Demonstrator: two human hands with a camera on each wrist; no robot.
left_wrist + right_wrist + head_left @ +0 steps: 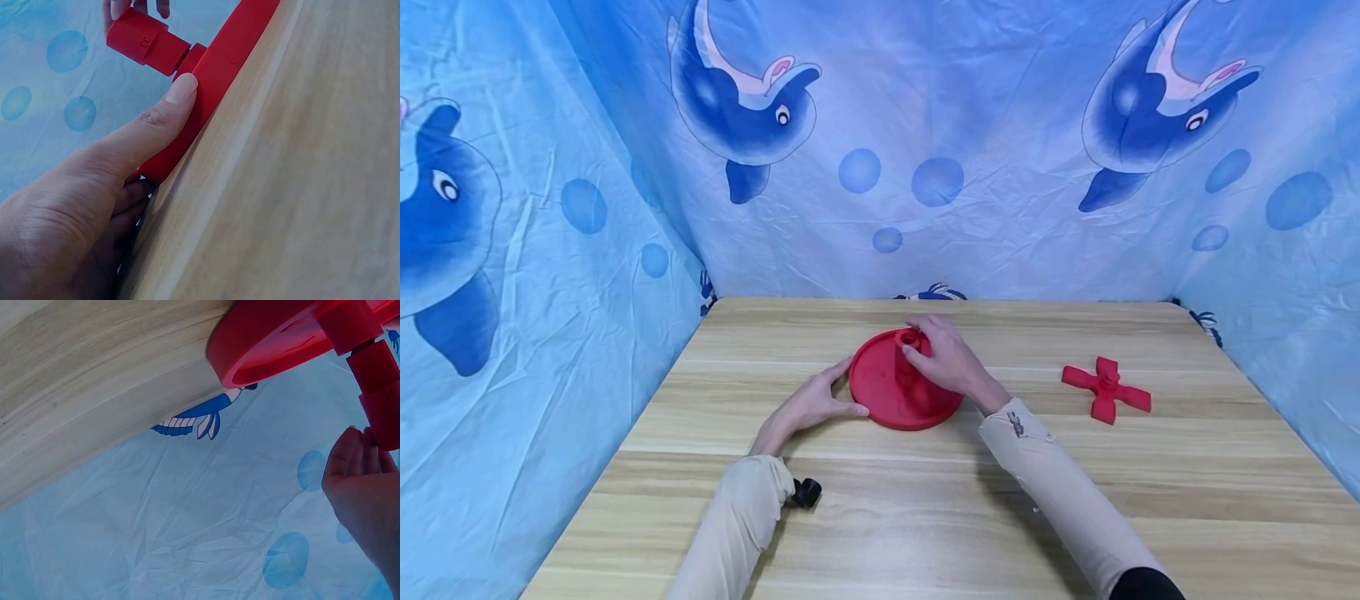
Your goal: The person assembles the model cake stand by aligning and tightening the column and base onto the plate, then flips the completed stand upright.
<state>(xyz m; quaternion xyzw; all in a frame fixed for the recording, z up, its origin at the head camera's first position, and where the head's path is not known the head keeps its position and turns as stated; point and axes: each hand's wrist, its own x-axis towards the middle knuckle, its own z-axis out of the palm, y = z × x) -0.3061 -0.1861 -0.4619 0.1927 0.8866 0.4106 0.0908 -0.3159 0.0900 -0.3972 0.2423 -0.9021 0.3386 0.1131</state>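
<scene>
A round red base [876, 387] with a raised rim lies flat on the table. My left hand [811, 403] holds its left side, the thumb on the near edge and the fingers spread round the rim. Over the base's middle stands a stepped red tube [139, 39], roughly upright, with a hollow top. My right hand [953, 358] grips this tube near its upper end. Both wrist views show a narrow dark gap between the tube and the base's central socket [348, 325]. How far the tube sits in the socket is hidden.
A red cross-shaped piece [1107, 389] with a raised hub lies on the wooden table [910, 517] to the right. A blue dolphin-print curtain [1000, 242] hangs behind the table and along both sides. A small black device [807, 492] sits at my left wrist.
</scene>
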